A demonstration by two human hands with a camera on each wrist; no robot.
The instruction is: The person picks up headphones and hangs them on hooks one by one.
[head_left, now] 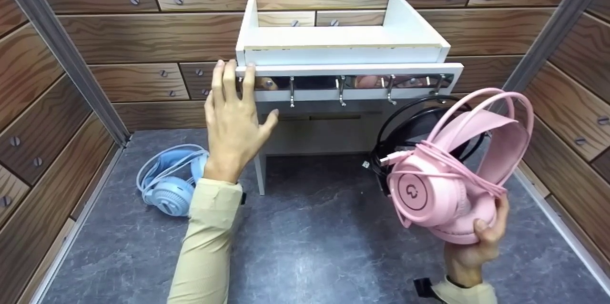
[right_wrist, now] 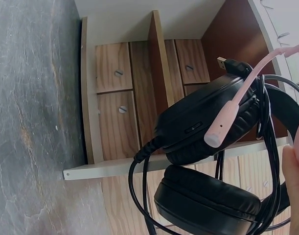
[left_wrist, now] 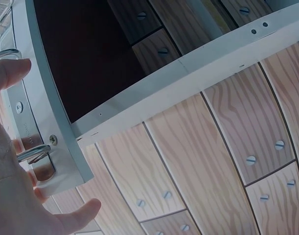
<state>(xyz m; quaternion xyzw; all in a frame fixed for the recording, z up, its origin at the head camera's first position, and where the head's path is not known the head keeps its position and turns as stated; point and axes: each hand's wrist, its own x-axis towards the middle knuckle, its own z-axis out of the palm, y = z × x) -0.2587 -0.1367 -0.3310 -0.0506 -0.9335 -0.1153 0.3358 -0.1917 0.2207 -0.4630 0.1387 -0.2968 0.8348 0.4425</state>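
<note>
Mock-up booth, printed wood-plank walls, staged

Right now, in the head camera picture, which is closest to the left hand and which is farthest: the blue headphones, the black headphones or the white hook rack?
From the left hand:
1. White hook rack, touching its fingertips.
2. Blue headphones, low on the left.
3. Black headphones, hanging on the right.

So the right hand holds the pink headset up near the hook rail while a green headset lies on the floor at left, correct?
Not quite: the headset on the floor is light blue, not green, as the head view shows. The right hand does hold the pink headset near the hook rail.
</note>
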